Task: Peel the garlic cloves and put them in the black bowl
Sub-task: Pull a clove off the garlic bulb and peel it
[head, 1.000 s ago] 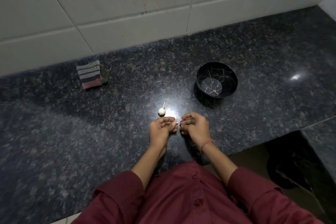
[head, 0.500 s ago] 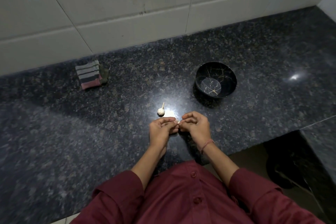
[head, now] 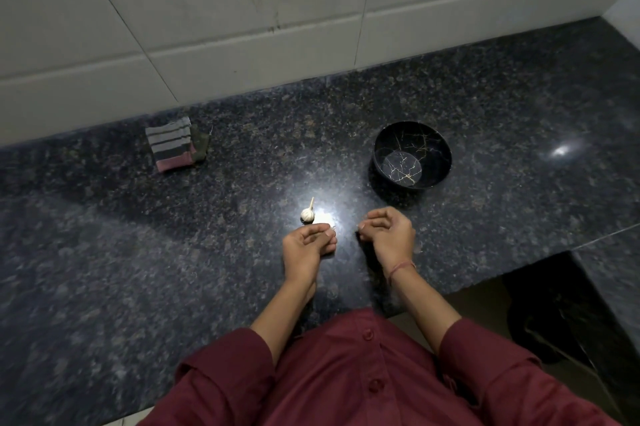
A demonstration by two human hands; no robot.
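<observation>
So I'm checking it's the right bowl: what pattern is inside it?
Thin gold crack-like veins on glossy black inside the bowl, clearest in the head view.

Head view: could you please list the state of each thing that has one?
Bowl: upright, empty.
Garlic bulb: on the counter, unpeeled, untouched.
Cloth: folded, near the wall.
Left hand: fingers curled, contents hidden.
Right hand: fingers curled, contents hidden.
</observation>
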